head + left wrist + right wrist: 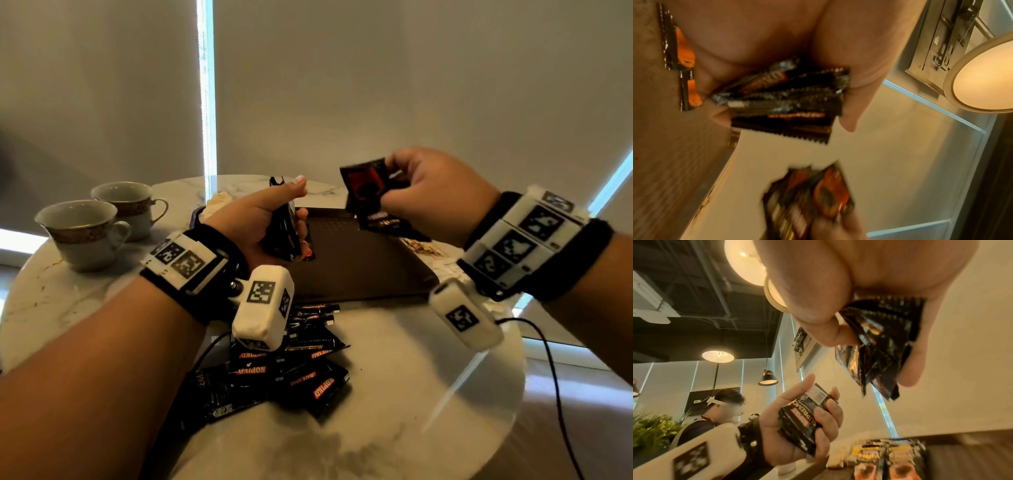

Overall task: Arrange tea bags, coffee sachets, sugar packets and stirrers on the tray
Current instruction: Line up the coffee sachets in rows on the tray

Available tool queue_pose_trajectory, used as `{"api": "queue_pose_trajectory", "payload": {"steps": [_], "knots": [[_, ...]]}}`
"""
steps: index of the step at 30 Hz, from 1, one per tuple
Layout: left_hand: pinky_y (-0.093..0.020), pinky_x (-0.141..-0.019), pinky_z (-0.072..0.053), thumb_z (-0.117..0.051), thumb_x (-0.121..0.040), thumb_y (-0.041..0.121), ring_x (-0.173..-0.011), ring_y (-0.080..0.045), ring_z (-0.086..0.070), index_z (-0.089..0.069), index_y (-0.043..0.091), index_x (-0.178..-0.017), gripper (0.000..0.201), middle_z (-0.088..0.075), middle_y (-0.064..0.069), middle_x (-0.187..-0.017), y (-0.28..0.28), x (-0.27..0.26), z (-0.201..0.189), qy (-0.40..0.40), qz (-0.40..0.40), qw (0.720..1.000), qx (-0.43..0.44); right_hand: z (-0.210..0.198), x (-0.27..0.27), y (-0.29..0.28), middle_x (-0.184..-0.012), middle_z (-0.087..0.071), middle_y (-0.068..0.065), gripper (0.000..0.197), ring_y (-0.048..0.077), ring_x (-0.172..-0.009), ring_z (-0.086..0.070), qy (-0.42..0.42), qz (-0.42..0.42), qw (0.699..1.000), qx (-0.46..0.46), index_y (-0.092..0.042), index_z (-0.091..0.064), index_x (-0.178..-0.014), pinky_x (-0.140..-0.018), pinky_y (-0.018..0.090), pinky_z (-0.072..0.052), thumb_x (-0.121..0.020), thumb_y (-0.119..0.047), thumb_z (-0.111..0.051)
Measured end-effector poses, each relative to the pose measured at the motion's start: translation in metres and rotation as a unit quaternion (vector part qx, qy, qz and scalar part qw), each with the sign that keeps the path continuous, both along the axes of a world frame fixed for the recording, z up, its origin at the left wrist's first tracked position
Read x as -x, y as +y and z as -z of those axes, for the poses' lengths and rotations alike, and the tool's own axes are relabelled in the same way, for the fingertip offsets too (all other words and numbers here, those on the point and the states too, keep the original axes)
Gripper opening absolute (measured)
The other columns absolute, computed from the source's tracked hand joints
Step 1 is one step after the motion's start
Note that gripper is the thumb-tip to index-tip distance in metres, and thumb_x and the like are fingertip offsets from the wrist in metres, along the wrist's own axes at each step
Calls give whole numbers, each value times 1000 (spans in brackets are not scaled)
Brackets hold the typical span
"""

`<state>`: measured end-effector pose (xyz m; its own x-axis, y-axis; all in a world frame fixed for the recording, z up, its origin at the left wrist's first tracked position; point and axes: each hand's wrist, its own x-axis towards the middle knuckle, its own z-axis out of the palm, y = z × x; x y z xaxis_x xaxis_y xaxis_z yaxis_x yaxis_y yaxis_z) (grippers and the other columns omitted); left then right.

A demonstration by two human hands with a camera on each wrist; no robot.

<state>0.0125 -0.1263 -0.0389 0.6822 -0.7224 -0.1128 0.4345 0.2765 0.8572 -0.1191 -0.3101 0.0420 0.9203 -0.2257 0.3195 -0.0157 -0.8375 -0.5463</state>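
Observation:
My left hand (298, 205) grips a stack of black coffee sachets (283, 236) on edge above the left end of the dark brown tray (359, 270). The left wrist view shows the stack's (789, 104) serrated ends between thumb and fingers. My right hand (390, 186) pinches a few black and red sachets (364, 192), fanned out, above the tray's far right side. They show as (879, 344) in the right wrist view. Two sachets (890, 459) with orange print lie flat on the tray.
A loose pile of black Kopiko sachets (294, 363) lies on the round marble table (394, 383) before the tray. Two empty teacups (82, 233) stand at the left. Pale packets (424, 248) lie beside the tray's right edge. A black cable (555, 377) hangs at the right.

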Motion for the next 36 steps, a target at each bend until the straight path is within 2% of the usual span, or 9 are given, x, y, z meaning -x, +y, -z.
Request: {"api": "queue_pose_trajectory", "payload": {"steps": [3,7,10,14,19,23,29,34,36], "knots": [[-42,-79,-55,-79,-76,41,-81,-22,-61,-57,15,-130,64,-62,-9,-95,-5,9,0,-17,-13,1000,17,2,-26,21,-89,-73,-3,31,9,-71,-69,-45,-8,999,2,-25,-65,-110,-60,28,-55,-83,-11,-68],[-60,-97,-32,-80,-82,43,-117,-42,-43,-51,5,-142,77,-49,-25,-130,-8,17,-1,-48,17,995,88,20,-51,53,-82,-69,-5,24,10,-71,-66,-62,-56,996,16,-25,-60,-103,-62,26,-54,-83,-13,-66],[-53,-94,-45,-67,-91,39,-109,-38,-58,-50,4,-144,66,-63,-19,-111,-5,14,-4,-47,-18,995,91,29,-58,65,-97,-70,-2,36,9,-78,-66,-55,-100,993,-4,-24,-49,-115,-64,21,-52,-85,-14,-65],[-42,-88,-51,-44,-101,45,-100,-33,-64,-60,8,-129,50,-68,-15,-102,3,7,-8,-32,-3,995,98,35,-55,61,-114,-70,-1,58,16,-98,-72,-7,-173,975,-136,-25,-43,-116,-83,43,-61,-68,-33,-75],[-38,-73,-60,-47,-97,38,-81,-30,-71,-62,7,-114,39,-68,-17,-95,11,-1,-11,-31,35,996,76,32,-47,49,-119,-61,0,61,21,-100,-71,24,-215,971,-100,-22,-50,-108,-81,45,-62,-62,-20,-90],[-35,-73,-56,-54,-91,39,-78,-26,-69,-63,8,-108,37,-65,-14,-92,10,-1,-10,-57,58,996,38,29,-49,47,-124,-55,2,80,23,-107,-66,58,-205,975,-64,-29,-48,-106,-82,45,-61,-41,-43,-92],[-29,-60,-59,-49,-93,37,-66,-23,-71,-59,2,-100,38,-69,-13,-78,10,5,-13,-72,84,988,108,36,-55,48,-93,-69,-3,61,11,-88,-72,11,-201,978,-54,-26,-45,-92,-74,37,-62,-54,-27,-94],[-31,-58,-59,-44,-96,32,-66,-23,-71,-55,2,-100,32,-70,-14,-78,15,1,-14,-111,92,985,90,37,-57,46,-106,-65,-2,57,14,-98,-71,39,-235,967,-87,-27,-48,-100,-79,40,-62,-65,-15,-92],[-34,-66,-61,-46,-96,31,-72,-25,-70,-56,3,-106,31,-67,-16,-85,21,-2,-16,-91,93,988,89,36,-55,46,-112,-59,-7,61,14,-103,-66,39,-218,974,-50,-30,-48,-104,-83,40,-60,-62,-35,-92]]}}
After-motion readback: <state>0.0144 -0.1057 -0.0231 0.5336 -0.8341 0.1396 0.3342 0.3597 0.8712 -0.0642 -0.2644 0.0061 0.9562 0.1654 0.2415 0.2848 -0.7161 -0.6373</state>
